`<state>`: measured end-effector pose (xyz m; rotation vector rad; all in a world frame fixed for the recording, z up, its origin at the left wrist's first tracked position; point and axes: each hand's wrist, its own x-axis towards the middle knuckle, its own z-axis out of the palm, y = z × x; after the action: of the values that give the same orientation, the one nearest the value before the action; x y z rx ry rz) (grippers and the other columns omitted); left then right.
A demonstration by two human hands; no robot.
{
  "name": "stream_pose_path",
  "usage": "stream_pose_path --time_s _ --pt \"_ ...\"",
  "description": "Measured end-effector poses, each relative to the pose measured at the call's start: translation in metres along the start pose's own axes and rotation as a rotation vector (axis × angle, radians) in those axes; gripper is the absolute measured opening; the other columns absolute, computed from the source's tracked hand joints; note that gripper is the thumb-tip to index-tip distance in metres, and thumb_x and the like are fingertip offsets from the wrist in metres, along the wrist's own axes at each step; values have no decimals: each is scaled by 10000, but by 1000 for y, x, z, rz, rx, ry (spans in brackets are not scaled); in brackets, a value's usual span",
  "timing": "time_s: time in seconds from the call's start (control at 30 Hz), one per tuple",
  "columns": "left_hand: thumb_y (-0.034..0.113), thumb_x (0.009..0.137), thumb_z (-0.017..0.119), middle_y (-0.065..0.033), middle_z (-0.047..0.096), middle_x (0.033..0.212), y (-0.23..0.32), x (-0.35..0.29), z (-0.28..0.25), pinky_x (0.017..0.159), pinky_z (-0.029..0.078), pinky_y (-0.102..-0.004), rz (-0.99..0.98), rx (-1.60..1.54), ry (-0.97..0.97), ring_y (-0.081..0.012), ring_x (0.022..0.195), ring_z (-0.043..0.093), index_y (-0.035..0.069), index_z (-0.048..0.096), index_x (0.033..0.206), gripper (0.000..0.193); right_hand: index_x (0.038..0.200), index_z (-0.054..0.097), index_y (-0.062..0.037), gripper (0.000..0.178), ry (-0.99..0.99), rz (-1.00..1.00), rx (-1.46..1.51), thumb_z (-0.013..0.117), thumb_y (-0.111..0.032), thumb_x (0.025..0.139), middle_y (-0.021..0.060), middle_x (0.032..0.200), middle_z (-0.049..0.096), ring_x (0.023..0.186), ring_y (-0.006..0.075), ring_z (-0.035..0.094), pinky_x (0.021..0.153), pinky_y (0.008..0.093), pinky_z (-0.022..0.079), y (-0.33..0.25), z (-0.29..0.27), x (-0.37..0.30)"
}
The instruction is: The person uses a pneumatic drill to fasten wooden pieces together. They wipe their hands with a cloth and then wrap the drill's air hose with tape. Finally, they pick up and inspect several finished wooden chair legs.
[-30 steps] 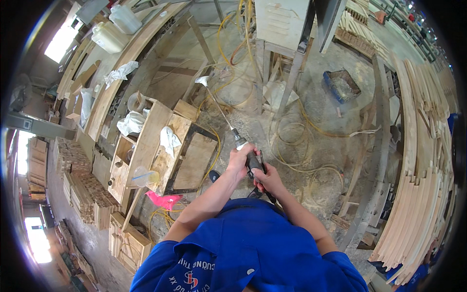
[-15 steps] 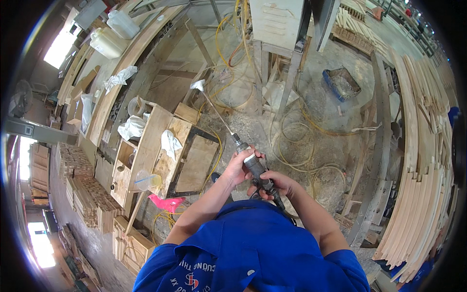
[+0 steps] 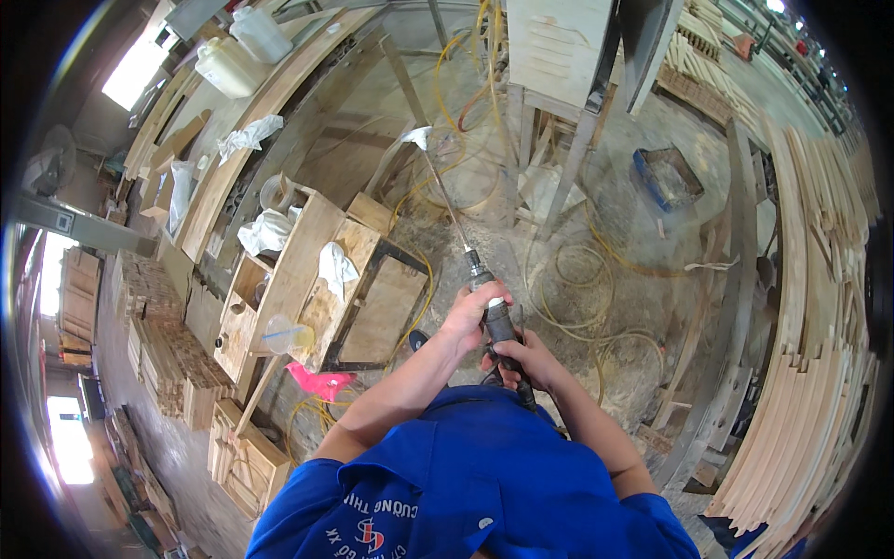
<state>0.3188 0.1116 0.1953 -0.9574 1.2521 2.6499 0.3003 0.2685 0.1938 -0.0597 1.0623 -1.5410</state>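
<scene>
A dark power drill (image 3: pixel 500 322) is held in front of my waist, slanting away toward the far left. My left hand (image 3: pixel 468 313) is closed around its front part, just behind the chuck (image 3: pixel 479 268). The fingers of my right hand (image 3: pixel 529 360) wrap the rear handle end, partly hiding it. From the chuck runs a long thin metal rod (image 3: pixel 446 197). A small white piece (image 3: pixel 416 138) sits at its far tip; I cannot tell whether it is cloth or a hard fitting.
To the left stands a wooden cabinet (image 3: pixel 296 279) with white rags (image 3: pixel 336 269) and a plastic cup (image 3: pixel 287 335). Yellow hoses (image 3: pixel 582 321) coil on the dusty floor. A blue bin (image 3: pixel 667 179) lies at the far right, beside stacked wood strips (image 3: pixel 792 401). Jugs (image 3: pixel 226 68) stand on the far-left bench.
The drill has swung slightly, its rod tip moving right and a little farther off in the picture. Both hands keep their grip. The whole view has shifted a little.
</scene>
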Motion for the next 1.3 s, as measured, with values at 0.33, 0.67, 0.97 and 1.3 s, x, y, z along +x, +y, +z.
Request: stream_pose_path --time_s 0.33,0.67,0.97,1.3 --pt "367 729 732 -107 621 868 6 -8 -12 653 504 -323 -91 199 -53 -191 710 609 31 441 1097 577 1090 446 59 392 -44 -79 27 563 -163 790 218 903 624 552 201 567 466 299 472 8 1 3" --pt "181 866 583 -59 661 891 56 -86 -198 760 493 -306 422 1010 452 -172 868 627 39 619 1006 203 1182 408 -31 469 181 -87 19 561 -80 741 181 923 585 717 221 582 431 266 431 41 -33 6" --pt "241 886 533 -101 621 852 110 -237 -512 722 431 -324 465 592 1477 -189 771 534 -15 608 934 271 1145 460 1 417 220 -65 -30 570 -88 753 141 973 605 756 182 618 453 247 445 76 43 34" --pt "314 824 572 -150 469 1239 129 -230 -604 859 442 -407 -6 125 1389 -267 1128 446 59 423 1259 525 1075 491 -5 364 376 -176 -58 599 -63 732 110 950 594 783 209 629 487 267 457 106 120 73"
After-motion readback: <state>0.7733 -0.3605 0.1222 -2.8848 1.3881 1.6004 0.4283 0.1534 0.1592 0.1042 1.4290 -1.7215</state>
